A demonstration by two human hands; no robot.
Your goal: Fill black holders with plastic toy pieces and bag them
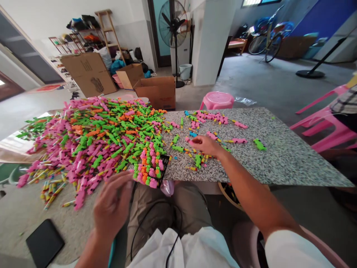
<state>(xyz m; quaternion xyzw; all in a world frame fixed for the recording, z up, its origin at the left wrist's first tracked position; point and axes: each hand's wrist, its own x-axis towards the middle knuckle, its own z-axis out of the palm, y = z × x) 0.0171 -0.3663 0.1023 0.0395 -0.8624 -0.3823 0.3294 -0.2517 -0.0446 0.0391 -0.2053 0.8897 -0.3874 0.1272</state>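
Note:
My right hand (206, 144) reaches over the speckled stone tabletop with its fingers pinched at a small pink plastic piece (189, 140). Around it lie loose pink, green and blue pieces, some with yellow and red stick ends. My left hand (113, 203) is blurred, fingers drawn together, its tips against the left side of a black rack (165, 167). Whatever lies between those fingertips is too small to make out. Rows of pink, green and orange pieces (147, 165) stand in the rack, which sits at the table edge over my lap.
A large heap of pink, green and orange pieces (111, 130) covers the left of the table. A black flat object (45, 243) lies at lower left. Beyond the table are a pink stool (217, 100), cardboard boxes (156, 91) and a standing fan (174, 26). Seated at right is another person (346, 102).

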